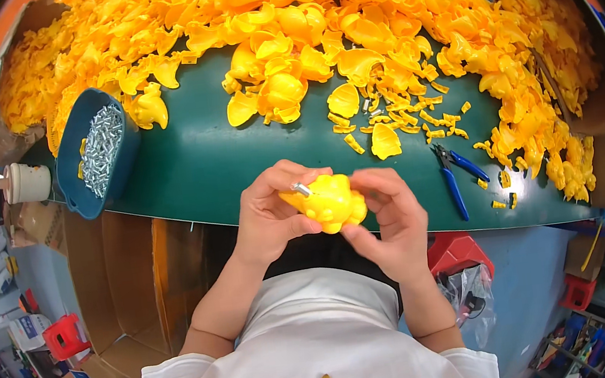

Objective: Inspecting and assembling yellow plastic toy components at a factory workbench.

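Between my two hands, just off the front edge of the green table [221,138], is a rounded yellow plastic figure [331,204]. My left hand [272,208] grips its left end with thumb and fingers. A small silver metal pin [301,189] sticks up by those fingertips; whether it is set in the figure or pinched cannot be told. My right hand [388,212] is at the figure's right end, fingers curved round it with the thumb below. Blue-handled nippers [458,174] lie on the table to the right, beside small yellow scraps [430,117].
A large heap of yellow plastic shells [275,26] covers the table's far side. A blue bin [98,153] of silver pins stands at the left edge near a white tub [26,183]. Cardboard boxes [132,278] stand below left; a red stool [461,252] is below right.
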{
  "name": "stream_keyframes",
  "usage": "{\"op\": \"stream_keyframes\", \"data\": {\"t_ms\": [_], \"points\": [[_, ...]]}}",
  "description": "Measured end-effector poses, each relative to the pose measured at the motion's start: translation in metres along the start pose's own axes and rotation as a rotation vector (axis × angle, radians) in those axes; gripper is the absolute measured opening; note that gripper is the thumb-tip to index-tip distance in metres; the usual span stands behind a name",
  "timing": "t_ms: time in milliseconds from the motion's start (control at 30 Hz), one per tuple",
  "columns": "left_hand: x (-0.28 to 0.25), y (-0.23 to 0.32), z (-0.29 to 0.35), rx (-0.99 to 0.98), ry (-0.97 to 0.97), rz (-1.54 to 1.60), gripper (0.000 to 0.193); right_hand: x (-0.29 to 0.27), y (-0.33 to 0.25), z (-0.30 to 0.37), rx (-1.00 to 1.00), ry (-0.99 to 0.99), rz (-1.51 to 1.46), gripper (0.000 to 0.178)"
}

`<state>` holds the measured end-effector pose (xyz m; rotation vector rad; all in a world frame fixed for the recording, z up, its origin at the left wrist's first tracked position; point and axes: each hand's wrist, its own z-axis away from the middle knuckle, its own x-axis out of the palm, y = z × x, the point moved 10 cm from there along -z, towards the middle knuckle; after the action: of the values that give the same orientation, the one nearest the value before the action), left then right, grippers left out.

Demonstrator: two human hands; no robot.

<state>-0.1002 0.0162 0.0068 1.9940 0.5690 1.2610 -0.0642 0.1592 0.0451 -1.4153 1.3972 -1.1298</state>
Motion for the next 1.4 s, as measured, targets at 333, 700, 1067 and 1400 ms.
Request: {"op": "stream_keyframes", "data": {"t_ms": [333, 700, 1067, 1400], "points": [[0.008, 0.015, -0.005, -0.029, -0.014, -0.295, 0.037, 0.02, 0.013, 0.002, -0.024, -0.122, 0.019, 0.067], [0.017, 0.05, 0.006, 0.2, 0.098, -0.708, 0.018, 0.045, 0.013, -0.007, 0.014, -0.192, -0.294, 0.029], [-0.011, 0.078, 0.036, 0.422, 0.408, -0.801, 0.056, 0.106, 0.03, 0.02, -0.013, -0.217, -0.444, 0.029], [-0.141, 0.216, 0.141, 0.376, 0.856, -1.172, 0.076, 0.086, 0.017, -0.003, -0.111, -0.273, 0.25, 0.018]]}}
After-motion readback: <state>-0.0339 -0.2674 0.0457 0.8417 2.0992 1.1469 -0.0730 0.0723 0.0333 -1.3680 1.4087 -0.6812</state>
